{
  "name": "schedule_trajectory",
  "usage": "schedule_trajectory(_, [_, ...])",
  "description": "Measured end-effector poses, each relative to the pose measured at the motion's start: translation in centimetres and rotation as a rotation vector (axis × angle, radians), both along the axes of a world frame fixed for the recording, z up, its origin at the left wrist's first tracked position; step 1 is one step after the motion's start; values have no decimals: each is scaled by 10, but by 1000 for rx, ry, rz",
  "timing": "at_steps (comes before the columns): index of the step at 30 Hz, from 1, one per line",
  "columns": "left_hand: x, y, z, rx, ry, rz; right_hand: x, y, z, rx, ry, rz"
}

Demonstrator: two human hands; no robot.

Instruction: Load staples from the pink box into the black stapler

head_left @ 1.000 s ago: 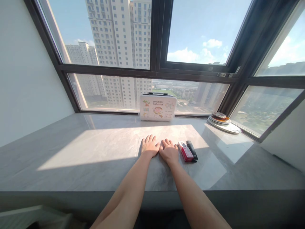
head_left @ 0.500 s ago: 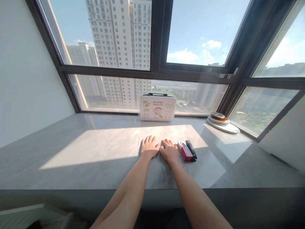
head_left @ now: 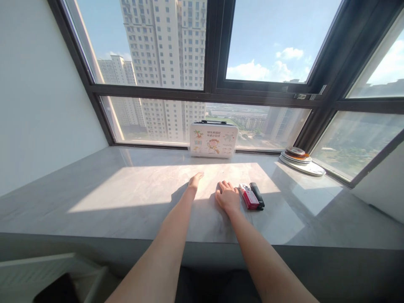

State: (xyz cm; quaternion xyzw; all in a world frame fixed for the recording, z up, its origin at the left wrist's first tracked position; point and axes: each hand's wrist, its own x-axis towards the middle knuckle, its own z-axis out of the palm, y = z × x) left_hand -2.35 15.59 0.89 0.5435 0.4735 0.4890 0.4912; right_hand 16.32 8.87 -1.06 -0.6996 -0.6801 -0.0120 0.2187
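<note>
My left hand (head_left: 196, 180) is turned on its edge above the sunlit part of the windowsill, thumb side up. Its fingers point forward, look stretched out, and hold nothing that I can see. Palm down on the sill lies my right hand (head_left: 227, 196), fingers a little bent and apart, with nothing in it. Just right of it is a small red and white box (head_left: 250, 198). Against that box's right side lies a black stapler (head_left: 256, 194). Beyond both hands a white carry case (head_left: 213, 141) with cartoon prints stands upright against the window.
The grey marble-look windowsill (head_left: 104, 219) runs across the view. A stack of round plates or lids (head_left: 298, 162) sits in the far right corner. Dark window frames (head_left: 151, 91) rise behind. Below the sill at lower left is a pale slatted object (head_left: 41, 269).
My left hand has lifted from lying flat and turned onto its edge, shifting slightly forward. My right hand stays on the sill. The view has shifted slightly left.
</note>
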Motion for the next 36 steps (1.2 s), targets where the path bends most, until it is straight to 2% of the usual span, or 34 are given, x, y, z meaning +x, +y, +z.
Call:
schedule_trajectory(5, [-43, -27, -2, -37, -261, -68, -1, -2, 1, -2, 9, 2])
schedule_trajectory(8, [-54, -41, -6, -59, -314, -102, -2, -2, 2, -9, 18, 4])
schedule_trajectory(13, [-55, -49, -10, -28, -290, -42, -2, -5, 6, -28, 28, 5])
schedule_trajectory(21, [-61, -60, -11, 105, -112, 36, -3, -13, 15, -1, 43, 6])
schedule_trajectory(24, [-53, -57, -3, 126, 28, 58, -6, -17, 19, 14, 42, 28])
schedule_trajectory(28, [-19, -60, 7, 134, 302, 97, -10, -27, 28, 20, 59, 65])
schedule_trajectory(32, [19, -91, 8, 222, 607, 73, -14, -48, 41, 29, 103, 133])
schedule_trajectory(36, [35, -132, 7, 304, 821, 56, -11, -92, 40, 53, 161, 237])
